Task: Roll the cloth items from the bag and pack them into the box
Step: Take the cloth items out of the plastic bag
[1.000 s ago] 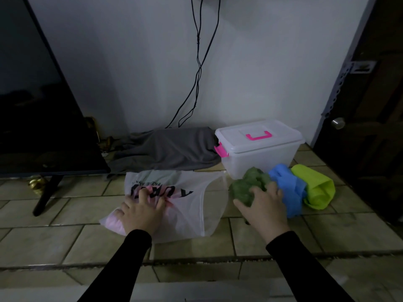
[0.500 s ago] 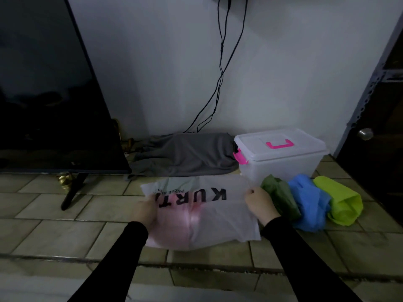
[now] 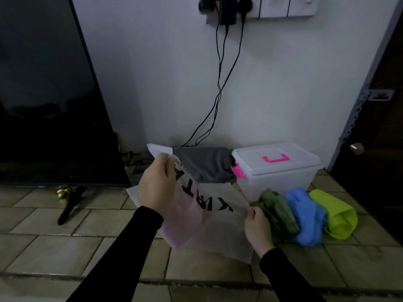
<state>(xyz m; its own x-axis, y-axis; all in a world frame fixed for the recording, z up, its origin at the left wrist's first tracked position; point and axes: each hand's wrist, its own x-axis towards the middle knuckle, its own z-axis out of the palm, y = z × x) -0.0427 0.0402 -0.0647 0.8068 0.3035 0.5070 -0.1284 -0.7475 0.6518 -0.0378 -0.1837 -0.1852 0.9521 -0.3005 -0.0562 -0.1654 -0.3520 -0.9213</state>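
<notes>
Gripping bag (image 3: pixel 209 216): our left hand (image 3: pixel 157 186) pinches top edge, right hand (image 3: pixel 257 227) pinches side | three cloths: green (image 3: pixel 278 211), blue (image 3: pixel 305 216), lime (image 3: pixel 333 214) | one lidded box (image 3: pixel 277 168)

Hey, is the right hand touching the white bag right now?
Touching. The head view shows the right hand pinching the edge of the white bag between thumb and fingers, while the left hand grips its upper end.

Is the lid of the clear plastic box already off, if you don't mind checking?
No, the lid sits closed on the box, with its pink latch down at the side.
</notes>
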